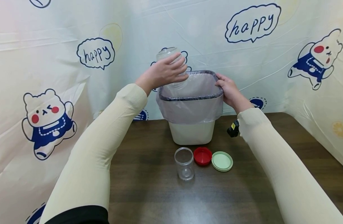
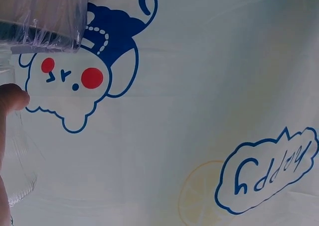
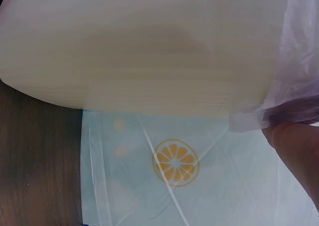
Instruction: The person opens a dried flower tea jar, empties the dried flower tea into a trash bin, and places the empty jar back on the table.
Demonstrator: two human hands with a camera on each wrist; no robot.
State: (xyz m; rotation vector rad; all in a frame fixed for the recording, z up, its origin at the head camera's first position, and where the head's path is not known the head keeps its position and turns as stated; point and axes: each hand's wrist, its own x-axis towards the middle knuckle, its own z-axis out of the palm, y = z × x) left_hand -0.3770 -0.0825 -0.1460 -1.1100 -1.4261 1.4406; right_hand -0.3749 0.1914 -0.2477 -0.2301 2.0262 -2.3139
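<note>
My left hand (image 1: 169,71) grips a clear jar (image 1: 166,52) above the left side of a white bin (image 1: 192,133). The jar is upended, its ridged base (image 2: 24,192) uppermost and its neck towards the bin; no contents can be made out. A translucent liner bag (image 1: 189,111) is folded over the bin's dark rim. At the rim's right side my right hand (image 1: 230,92) holds the edge, the thumb (image 3: 294,146) pressing against the liner. In front of the bin stand a second clear jar (image 1: 185,165), a red lid (image 1: 202,156) and a pale green lid (image 1: 222,161).
The brown wooden table (image 1: 160,196) carries the bin near its back edge. Behind it hangs a pale cloth (image 1: 199,31) printed with cartoon bears. A small black device (image 1: 233,129) shows at the right wrist.
</note>
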